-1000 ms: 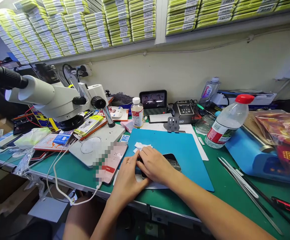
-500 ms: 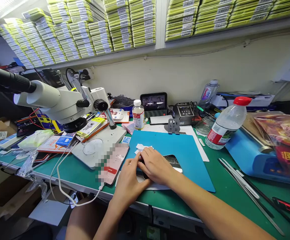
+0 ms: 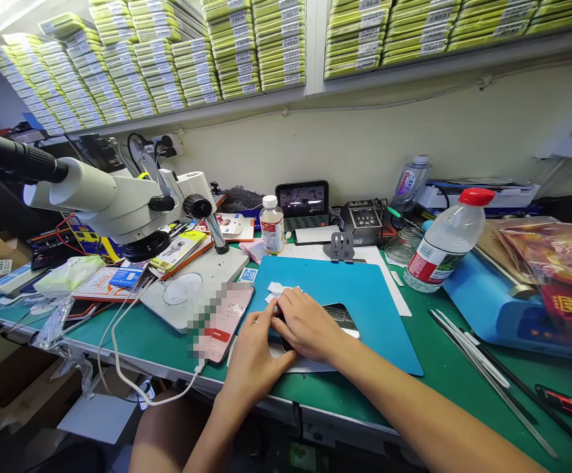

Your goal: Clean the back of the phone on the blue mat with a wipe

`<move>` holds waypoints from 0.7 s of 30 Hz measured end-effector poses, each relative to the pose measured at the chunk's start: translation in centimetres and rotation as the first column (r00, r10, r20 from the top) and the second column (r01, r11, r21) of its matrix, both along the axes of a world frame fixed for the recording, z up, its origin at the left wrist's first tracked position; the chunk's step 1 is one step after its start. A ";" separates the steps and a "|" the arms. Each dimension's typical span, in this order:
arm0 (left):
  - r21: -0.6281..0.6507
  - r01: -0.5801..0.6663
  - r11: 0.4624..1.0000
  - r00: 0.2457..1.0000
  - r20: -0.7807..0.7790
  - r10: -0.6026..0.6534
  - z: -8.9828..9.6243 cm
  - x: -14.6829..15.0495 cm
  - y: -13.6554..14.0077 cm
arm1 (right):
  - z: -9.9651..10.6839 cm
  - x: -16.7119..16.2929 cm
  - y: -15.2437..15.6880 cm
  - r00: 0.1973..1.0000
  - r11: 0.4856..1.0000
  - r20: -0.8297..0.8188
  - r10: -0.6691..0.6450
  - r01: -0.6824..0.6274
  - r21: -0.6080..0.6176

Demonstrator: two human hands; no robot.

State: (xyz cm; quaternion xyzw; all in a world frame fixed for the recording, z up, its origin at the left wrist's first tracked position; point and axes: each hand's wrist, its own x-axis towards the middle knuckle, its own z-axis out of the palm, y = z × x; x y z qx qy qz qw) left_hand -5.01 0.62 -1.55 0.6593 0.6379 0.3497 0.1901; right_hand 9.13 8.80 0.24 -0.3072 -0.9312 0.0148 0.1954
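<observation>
On the blue mat (image 3: pixel 375 295) lies a phone (image 3: pixel 342 318), its dark, shiny right end showing and the rest covered by my hands. My left hand (image 3: pixel 256 340) curls round the near left part of the phone, thumb pointing right. Across the phone's top rests my right hand (image 3: pixel 308 323), fingers bent and pressed together beside the left fingertips. What lies under the fingers is hidden. A crumpled white tissue (image 3: pixel 277 289) sits just beyond the fingertips. To the left, a pink-screened phone (image 3: pixel 227 322) lies with a white cable (image 3: pixel 172 397) plugged in.
A microscope (image 3: pixel 113 203) stands at the left. Behind the mat are a small bottle (image 3: pixel 272 226), a tablet-like screen (image 3: pixel 304 203) and a grey phone stand (image 3: pixel 341 247). A red-capped water bottle (image 3: pixel 444 246) and several tweezers and tools (image 3: pixel 488 374) are at the right.
Both hands hold nearly the same pose over the phone. The whole view has shifted very slightly.
</observation>
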 end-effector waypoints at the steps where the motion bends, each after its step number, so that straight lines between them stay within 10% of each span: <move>1: -0.003 -0.001 1.000 1.000 0.002 0.001 0.0 0.0 0.0 | 0.0 0.0 0.0 1.000 1.000 0.004 -0.001 0.001 -0.003; 21: -0.009 -0.004 1.000 1.000 0.016 0.004 0.0 0.0 0.0 | 0.1 0.0 0.0 1.000 1.000 -0.013 0.000 0.000 -0.024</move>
